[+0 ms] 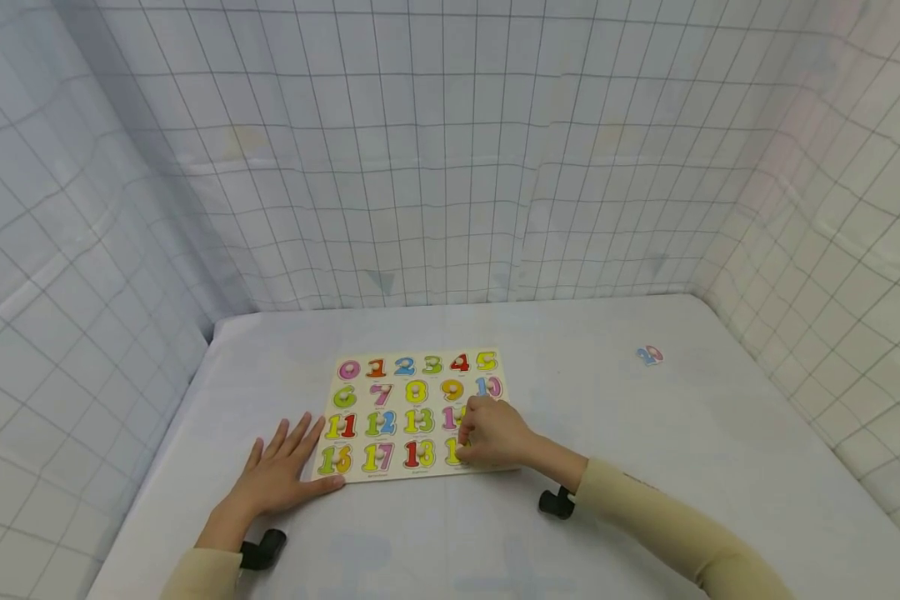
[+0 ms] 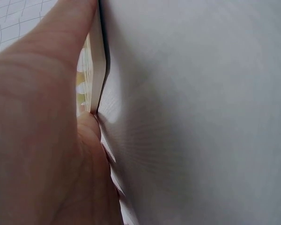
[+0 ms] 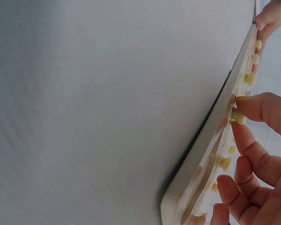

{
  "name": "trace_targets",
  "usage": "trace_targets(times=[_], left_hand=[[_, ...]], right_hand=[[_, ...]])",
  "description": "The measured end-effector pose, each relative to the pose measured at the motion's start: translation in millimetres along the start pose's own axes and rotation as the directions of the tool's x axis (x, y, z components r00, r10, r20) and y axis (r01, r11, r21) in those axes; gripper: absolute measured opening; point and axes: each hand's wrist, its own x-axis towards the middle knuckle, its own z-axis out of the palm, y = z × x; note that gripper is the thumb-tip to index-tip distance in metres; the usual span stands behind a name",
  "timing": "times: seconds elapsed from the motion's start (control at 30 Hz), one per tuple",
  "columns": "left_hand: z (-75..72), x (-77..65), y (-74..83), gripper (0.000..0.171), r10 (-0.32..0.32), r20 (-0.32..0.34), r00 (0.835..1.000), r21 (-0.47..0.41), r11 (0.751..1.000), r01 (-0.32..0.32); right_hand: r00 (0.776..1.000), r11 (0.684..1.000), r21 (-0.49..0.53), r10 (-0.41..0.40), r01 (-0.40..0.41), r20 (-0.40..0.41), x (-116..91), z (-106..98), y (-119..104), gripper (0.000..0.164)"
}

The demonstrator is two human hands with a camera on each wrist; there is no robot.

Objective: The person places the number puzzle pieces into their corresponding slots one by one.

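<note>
A number puzzle board (image 1: 397, 477) lies flat on the table, its slots filled with colourful knobbed numbers in rows. My left hand (image 1: 279, 473) spreads beside its near left corner, the thumb along the front edge and the fingertips by the left side. Over the bottom right of the board, my right hand (image 1: 495, 435) pinches the wooden knob (image 3: 239, 115) of a yellow number piece (image 1: 453, 452) between thumb and index finger. That piece starts with a 1; its second digit is hidden behind the hand. The other right fingers curl loosely above the board.
A blue and pink number 20 piece (image 1: 650, 356) lies by itself on the white table (image 1: 615, 417), right of the board. White grid-patterned cloth (image 1: 420, 167) hangs behind the table and along both sides.
</note>
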Motion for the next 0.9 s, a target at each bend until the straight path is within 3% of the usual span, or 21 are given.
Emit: trace_targets(times=[0.37, 0.5, 0.63, 0.73, 0.8, 0.9], left_hand=[[-12.5, -5.0, 14.4, 0.109, -0.024, 0.044, 0.999, 0.023, 0.999, 0.023], [-12.2, -5.8, 14.2, 0.108, -0.017, 0.039, 0.999, 0.004, 1.0, 0.017], [-10.1, -5.7, 13.7, 0.107, -0.015, 0.041, 0.999, -0.023, 1.0, 0.016], [-9.8, -5.7, 14.6, 0.107, -0.019, 0.04, 0.999, -0.023, 1.0, 0.02], [-10.8, -6.3, 16.0, 0.108, -0.026, 0.041, 0.999, -0.012, 1.0, 0.026], [-12.4, -6.5, 16.7, 0.108, -0.028, 0.039, 0.999, 0.003, 1.0, 0.028]], right_hand=[[1.0, 1.0, 0.001, -0.013, 0.013, -0.003, -2.2, 0.8, 2.0, 0.014], [0.999, 0.995, 0.101, -0.03, 0.028, 0.018, -10.0, -4.7, 15.4, 0.017], [1.0, 0.962, 0.275, 0.006, -0.009, 0.013, -22.3, -22.1, 50.5, 0.02], [0.994, 0.947, 0.314, 0.091, -0.065, -0.068, -31.8, -40.5, 89.8, 0.02], [0.976, 0.946, 0.3, 0.171, -0.123, -0.139, -39.6, -53.8, 120.0, 0.023], [0.931, 0.94, 0.264, 0.282, -0.218, -0.233, -53.6, -73.6, 167.0, 0.029]])
